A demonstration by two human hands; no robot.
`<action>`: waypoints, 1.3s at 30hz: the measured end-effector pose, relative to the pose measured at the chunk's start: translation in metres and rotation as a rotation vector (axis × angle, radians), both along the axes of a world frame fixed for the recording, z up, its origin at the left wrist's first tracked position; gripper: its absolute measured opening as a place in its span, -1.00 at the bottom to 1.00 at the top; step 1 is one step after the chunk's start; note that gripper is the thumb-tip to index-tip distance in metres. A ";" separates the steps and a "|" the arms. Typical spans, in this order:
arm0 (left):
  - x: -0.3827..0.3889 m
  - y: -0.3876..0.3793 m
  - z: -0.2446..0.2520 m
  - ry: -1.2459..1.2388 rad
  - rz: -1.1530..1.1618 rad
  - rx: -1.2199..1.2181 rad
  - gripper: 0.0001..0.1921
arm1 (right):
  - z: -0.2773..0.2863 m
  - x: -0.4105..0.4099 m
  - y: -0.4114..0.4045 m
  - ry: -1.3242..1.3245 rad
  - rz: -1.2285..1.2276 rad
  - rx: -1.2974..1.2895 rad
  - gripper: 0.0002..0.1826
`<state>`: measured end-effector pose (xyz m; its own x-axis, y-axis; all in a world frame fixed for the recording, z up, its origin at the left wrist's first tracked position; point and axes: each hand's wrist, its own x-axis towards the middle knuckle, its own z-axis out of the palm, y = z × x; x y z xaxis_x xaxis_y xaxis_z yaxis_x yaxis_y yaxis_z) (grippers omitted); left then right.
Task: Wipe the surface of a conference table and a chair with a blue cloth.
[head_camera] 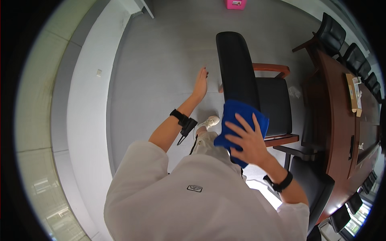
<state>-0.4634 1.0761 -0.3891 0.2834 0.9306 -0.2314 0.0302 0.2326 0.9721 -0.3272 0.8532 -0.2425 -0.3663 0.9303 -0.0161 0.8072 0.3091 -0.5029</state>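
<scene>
Under my right hand point(248, 141) lies a blue cloth point(236, 111), pressed flat against the near end of a black padded chair backrest point(236, 66). The fingers are spread over the cloth, and its edges hang past the backrest on both sides. Beyond the backrest show the black seat point(273, 105) and the reddish wooden armrest point(270, 67) of the same chair. My left hand point(201, 82) is held in the air left of the backrest, touching nothing, its fingers straight and close together with the palm towards the chair.
A long brown wooden table point(340, 120) runs along the right, with an open cardboard box point(353, 93) on it. Another black chair point(313, 180) stands close at my right. A white wall point(87, 99) bounds the left. A pink container point(236, 4) sits on the floor ahead.
</scene>
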 end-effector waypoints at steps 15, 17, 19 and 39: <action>-0.016 -0.019 -0.026 0.142 -0.002 -0.098 -0.46 | -0.024 0.082 0.125 0.007 -0.003 0.084 -0.65; -0.019 -0.022 -0.034 0.146 0.001 -0.101 -0.47 | -0.029 0.092 0.167 -0.025 -0.048 0.132 -0.66; -0.018 -0.027 -0.036 0.149 0.002 -0.115 -0.48 | -0.036 0.105 0.208 -0.027 -0.038 0.172 -0.66; -0.027 -0.079 -0.023 0.155 0.145 -0.169 -0.52 | -0.071 0.146 0.413 -0.425 -0.076 0.129 -0.59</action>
